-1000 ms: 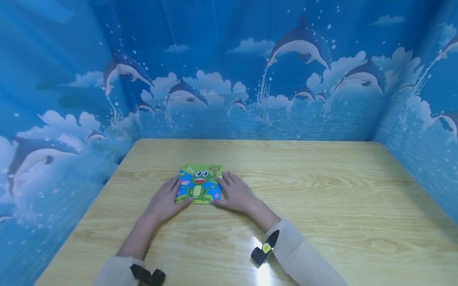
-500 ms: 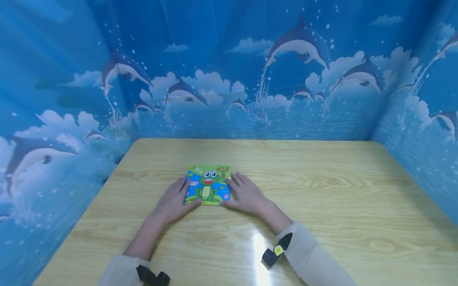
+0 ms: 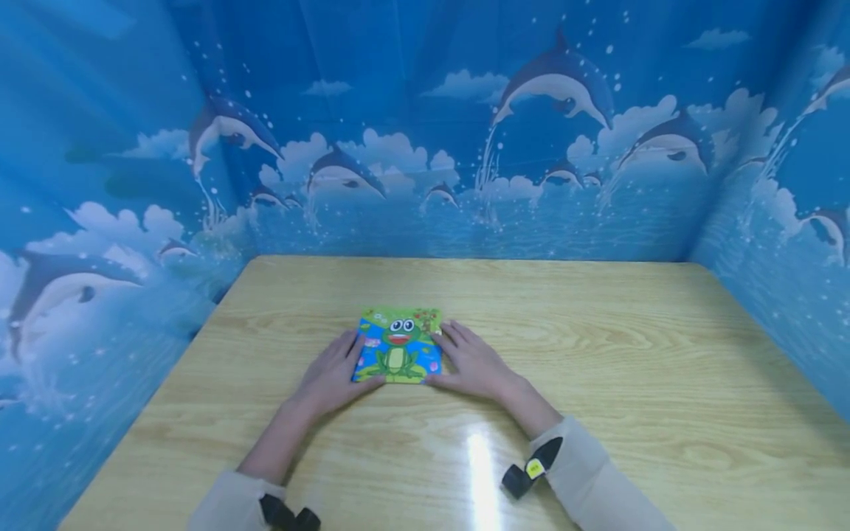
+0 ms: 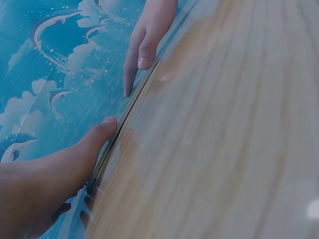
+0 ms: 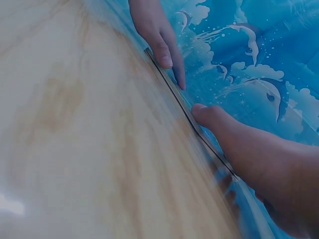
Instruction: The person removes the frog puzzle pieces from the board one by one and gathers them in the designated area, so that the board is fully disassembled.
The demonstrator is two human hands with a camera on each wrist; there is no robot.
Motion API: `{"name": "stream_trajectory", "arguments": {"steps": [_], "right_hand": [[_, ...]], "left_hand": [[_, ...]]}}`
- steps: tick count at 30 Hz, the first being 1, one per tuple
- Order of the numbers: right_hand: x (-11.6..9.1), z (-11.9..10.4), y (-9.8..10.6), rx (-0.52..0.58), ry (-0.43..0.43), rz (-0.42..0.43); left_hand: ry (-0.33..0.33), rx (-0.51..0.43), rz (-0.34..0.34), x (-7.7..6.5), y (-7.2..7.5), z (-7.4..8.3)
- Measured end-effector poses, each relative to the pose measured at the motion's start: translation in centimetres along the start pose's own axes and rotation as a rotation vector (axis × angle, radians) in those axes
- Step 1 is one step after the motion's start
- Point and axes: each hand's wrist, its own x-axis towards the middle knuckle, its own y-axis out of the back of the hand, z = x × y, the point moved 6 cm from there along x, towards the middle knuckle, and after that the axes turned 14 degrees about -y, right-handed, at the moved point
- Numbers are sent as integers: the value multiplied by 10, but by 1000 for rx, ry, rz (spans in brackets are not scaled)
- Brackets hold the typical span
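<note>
A thin square picture board [image 3: 398,350] printed with a cartoon green frog lies flat on the wooden table, left of its middle. My left hand [image 3: 335,376] rests along the board's left side, thumb at the near left corner. Opposite it, my right hand [image 3: 474,365] touches the right side, with its thumb at the near right corner. Fingers of both hands look mostly straight. Seen almost edge-on in the left wrist view, the board [image 4: 110,142] is a thin strip under the thumb. The right wrist view shows the same narrow edge, with my left hand [image 5: 153,32] beyond.
The light wood-grain table [image 3: 598,354] stretches around the board, widest to the right. A blue dolphin-print curtain [image 3: 412,133] rises behind it and at both sides. Black wrist straps with small cameras [image 3: 518,479] sit at the sleeve cuffs.
The frog board has slid to the right across the table, with both hands moving along at its sides. The slide looks shorter in the last half second.
</note>
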Motion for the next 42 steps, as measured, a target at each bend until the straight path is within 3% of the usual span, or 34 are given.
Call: {"name": "stream_trajectory", "arguments": {"steps": [16,35,42], "right_hand": [[-15,17,9,51,0,-15],[-29,43,14,80,-28,-29],[-35,52,18,89,-31,-31]], "left_hand": [[-77,35,25,8,-6,16],[-68,73,-40,23,-13,39],[-93,109,-41,29,-15,47]]}}
